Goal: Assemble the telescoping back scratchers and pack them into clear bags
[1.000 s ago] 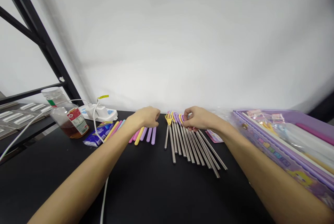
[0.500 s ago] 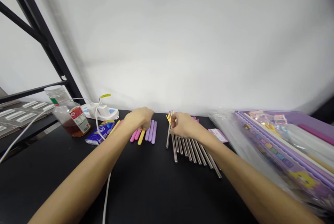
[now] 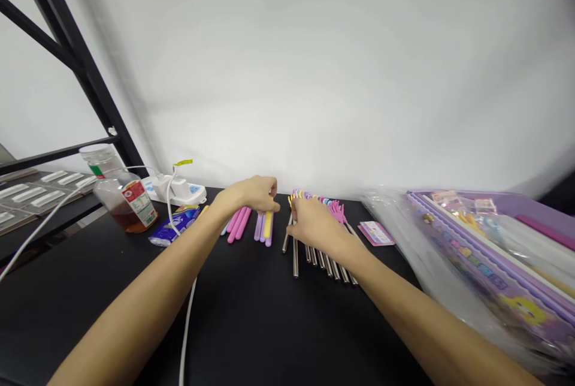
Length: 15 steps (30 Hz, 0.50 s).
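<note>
My left hand (image 3: 255, 194) is closed on a yellow stick (image 3: 268, 225), held just above several purple sticks (image 3: 260, 227) on the black table. Left of those lie several pink sticks (image 3: 239, 224), with a bit of light blue beside them. My right hand (image 3: 309, 218) is closed in a pinch at the top of a yellow-ended back scratcher (image 3: 286, 243), one of a row of metal-rod back scratchers (image 3: 295, 260) with small coloured hand-shaped ends. The fingers hide where it grips. Pink hand-shaped ends (image 3: 336, 212) show behind my right hand.
On the left stand a jar of brown liquid (image 3: 123, 200), a blue packet (image 3: 173, 227) and a white power strip (image 3: 188, 193) with a cable crossing the table (image 3: 251, 326). Pink cards (image 3: 377, 234) and a purple box in plastic (image 3: 476, 266) lie right.
My left hand has moved right, carrying the yellow stick from beside the pink sticks to over the purple ones. My right hand has shifted slightly down among the back scratchers.
</note>
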Motion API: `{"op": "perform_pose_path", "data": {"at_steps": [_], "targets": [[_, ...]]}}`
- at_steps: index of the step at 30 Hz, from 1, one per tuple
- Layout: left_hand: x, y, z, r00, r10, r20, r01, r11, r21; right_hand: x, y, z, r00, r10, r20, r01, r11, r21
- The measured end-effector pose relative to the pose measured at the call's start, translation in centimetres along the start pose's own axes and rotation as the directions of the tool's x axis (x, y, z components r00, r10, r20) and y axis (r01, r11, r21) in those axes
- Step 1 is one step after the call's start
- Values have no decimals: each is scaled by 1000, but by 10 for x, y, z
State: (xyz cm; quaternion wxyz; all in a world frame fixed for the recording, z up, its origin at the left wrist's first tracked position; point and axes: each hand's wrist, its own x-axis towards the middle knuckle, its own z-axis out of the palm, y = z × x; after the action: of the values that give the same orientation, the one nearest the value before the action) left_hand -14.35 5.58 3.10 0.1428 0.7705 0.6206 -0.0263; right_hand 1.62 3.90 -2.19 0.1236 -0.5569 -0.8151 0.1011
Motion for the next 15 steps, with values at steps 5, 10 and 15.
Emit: {"op": "perform_pose_path", "data": {"at_steps": [5,10,15], "targets": [[5,3,9,995,40,93,-21,981,-193,4,6,-3,997,56,45,-62,988,139],[6,3,14,983,136,125,-94,949,-300,5,25,-33,973,128,190,-201,875,441],[1,8,7,904,412,109,-327,835,-442,-8,51,-79,980,130,151,-198,546,814]]}}
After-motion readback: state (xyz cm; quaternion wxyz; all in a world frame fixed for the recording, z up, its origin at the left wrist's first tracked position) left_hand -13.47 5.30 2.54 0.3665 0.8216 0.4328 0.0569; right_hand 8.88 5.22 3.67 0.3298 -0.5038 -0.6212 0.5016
